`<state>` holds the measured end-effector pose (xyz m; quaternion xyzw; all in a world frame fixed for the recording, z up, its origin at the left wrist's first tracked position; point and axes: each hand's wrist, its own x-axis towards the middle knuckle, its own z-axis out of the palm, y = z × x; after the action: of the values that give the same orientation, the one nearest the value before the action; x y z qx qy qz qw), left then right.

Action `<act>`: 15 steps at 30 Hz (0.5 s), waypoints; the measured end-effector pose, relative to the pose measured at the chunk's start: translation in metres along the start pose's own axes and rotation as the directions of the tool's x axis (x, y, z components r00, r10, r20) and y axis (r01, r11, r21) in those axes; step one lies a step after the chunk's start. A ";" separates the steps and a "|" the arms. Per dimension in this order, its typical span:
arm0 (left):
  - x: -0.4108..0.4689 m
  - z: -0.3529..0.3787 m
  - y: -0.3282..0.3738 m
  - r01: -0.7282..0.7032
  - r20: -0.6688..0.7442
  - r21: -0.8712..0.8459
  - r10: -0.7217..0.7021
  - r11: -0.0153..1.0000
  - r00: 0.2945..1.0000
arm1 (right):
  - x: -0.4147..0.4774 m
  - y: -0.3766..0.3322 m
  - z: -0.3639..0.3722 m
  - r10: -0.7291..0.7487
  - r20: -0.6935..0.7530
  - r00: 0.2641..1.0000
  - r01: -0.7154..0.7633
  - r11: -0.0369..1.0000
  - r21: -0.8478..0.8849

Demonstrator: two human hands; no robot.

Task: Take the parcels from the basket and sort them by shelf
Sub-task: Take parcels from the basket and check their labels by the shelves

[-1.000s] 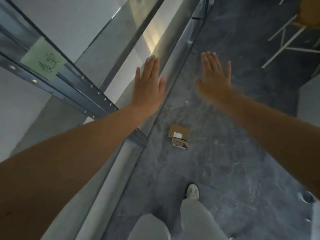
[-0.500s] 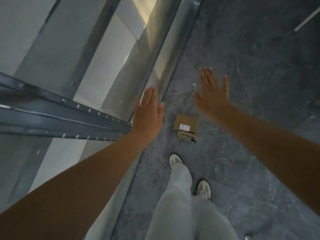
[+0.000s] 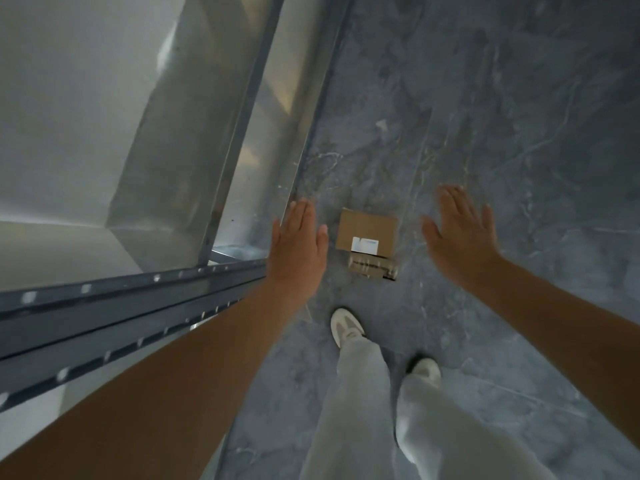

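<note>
Lying flat between empty, straight-fingered left hand and right hand: parcel, label end nearest.

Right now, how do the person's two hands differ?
The left hand hangs beside the metal shelf frame, the right hand over bare floor. The left hand points straight ahead; the right hand angles inward, thumb splayed wider. Both are open, empty, flanking the parcel.
</note>
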<state>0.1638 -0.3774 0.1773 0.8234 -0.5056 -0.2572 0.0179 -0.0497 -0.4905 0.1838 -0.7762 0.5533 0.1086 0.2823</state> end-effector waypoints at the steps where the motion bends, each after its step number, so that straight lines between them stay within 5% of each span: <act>1: 0.009 0.012 -0.007 0.029 0.012 0.004 -0.029 1.000 0.999 | 0.007 0.006 0.012 0.020 0.009 1.000 -0.020 1.000 0.021; 9: 0.060 0.129 -0.045 0.214 0.148 0.017 -0.214 0.977 0.965 | 0.076 0.052 0.114 0.233 0.294 0.927 -0.307 0.921 0.239; 15: 0.117 0.226 -0.055 0.455 0.266 -0.320 -0.382 0.831 0.885 | 0.133 0.080 0.200 0.326 0.451 0.831 -0.479 0.831 0.282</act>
<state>0.1512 -0.3969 -0.0820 0.8670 -0.2529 -0.4237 0.0686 -0.0459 -0.5034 -0.0690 -0.5318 0.6511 0.2063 0.5008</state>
